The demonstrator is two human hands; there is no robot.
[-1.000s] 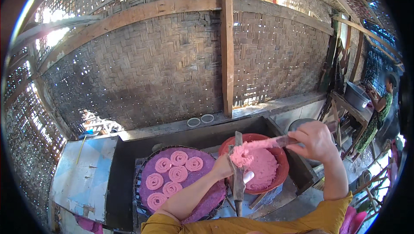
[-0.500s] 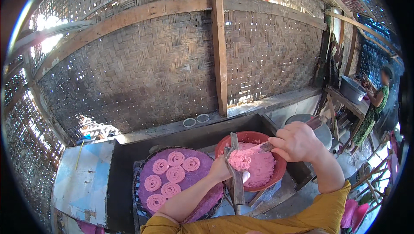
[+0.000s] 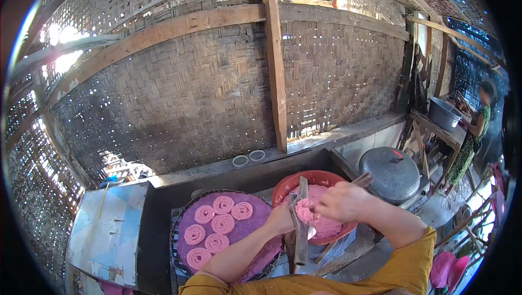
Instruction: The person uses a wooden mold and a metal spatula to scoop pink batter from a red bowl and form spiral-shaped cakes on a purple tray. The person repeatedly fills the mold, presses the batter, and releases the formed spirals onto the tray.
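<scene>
My left hand (image 3: 280,220) grips a wooden press (image 3: 302,235), two grey bars with a gap, above the near left part of a red bowl (image 3: 284,186). A lump of pink dough (image 3: 306,209) sits on the press. My right hand (image 3: 345,202) is closed around a tool with a brown wooden handle (image 3: 363,180), its fingers against the dough; the tool's working end is hidden. More pink dough (image 3: 326,227) fills the bowl. Left of it, a round purple-covered tray (image 3: 250,240) holds several pink dough spirals (image 3: 223,223).
A grey lidded pot (image 3: 389,173) stands beyond my right arm. Two small rings (image 3: 248,158) lie on the ledge by the woven wall (image 3: 190,94). A blue-white box (image 3: 106,235) is at the left. Another person (image 3: 473,129) stands far right beside a grey tub (image 3: 445,113).
My right hand has come down and left, bringing the dough on the tool onto the press. The handle now points up and right. My left hand keeps its grip.
</scene>
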